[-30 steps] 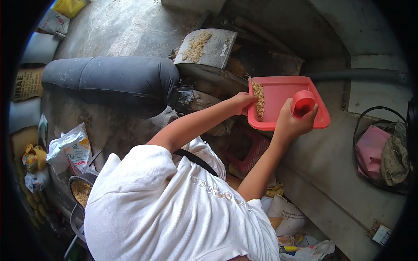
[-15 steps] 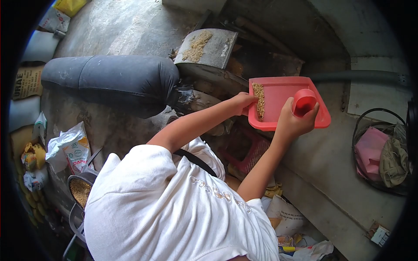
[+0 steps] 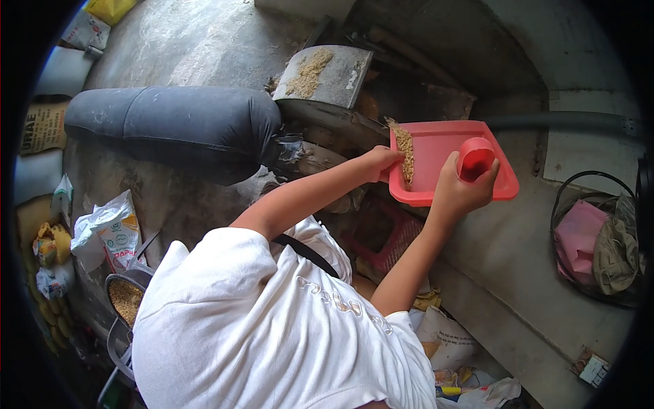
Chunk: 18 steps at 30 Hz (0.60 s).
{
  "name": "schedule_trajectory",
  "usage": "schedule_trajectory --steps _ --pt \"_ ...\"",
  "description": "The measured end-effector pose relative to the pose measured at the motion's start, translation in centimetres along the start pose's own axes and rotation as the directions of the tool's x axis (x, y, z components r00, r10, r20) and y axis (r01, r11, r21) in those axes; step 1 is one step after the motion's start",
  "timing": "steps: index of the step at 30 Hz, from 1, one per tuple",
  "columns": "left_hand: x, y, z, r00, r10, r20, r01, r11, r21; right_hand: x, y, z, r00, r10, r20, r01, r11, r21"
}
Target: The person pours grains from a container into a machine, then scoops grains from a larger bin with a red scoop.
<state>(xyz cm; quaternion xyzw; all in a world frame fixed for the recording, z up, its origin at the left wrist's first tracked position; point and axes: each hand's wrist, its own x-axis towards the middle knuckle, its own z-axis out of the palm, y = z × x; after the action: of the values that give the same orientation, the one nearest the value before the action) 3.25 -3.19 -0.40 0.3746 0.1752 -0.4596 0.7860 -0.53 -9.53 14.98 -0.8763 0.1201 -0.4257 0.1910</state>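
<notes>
A red plastic dustpan [image 3: 446,153] is held out in front of me. My right hand [image 3: 466,183] is closed around its looped handle. My left hand [image 3: 383,163] grips the near end of its left edge, with the thumb over the rim. A strip of straw-coloured grain [image 3: 406,153] lies along that left edge, and some spills over the upper left corner. Left of the pan, a curved metal cover [image 3: 340,71] carries a scatter of grain.
A grey stuffed fabric tube [image 3: 177,129] extends left from the machine. A pot of grain [image 3: 126,300] and a white plastic bag [image 3: 119,232] are at the lower left. A red plastic stool [image 3: 395,242] sits below the pan. A black-rimmed basket [image 3: 593,238] holds cloths at the right.
The grain has shifted toward the pan's left edge, and some now tips out past the upper left corner. Both hands keep nearly the same places.
</notes>
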Motion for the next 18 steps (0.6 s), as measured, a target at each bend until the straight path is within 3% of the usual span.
schedule_trajectory --steps 18 --pt "-0.21 0.13 0.38 1.0 -0.009 -0.019 0.009 1.0 0.013 0.12 0.14 -0.22 1.0 -0.006 -0.002 0.006 1.0 -0.012"
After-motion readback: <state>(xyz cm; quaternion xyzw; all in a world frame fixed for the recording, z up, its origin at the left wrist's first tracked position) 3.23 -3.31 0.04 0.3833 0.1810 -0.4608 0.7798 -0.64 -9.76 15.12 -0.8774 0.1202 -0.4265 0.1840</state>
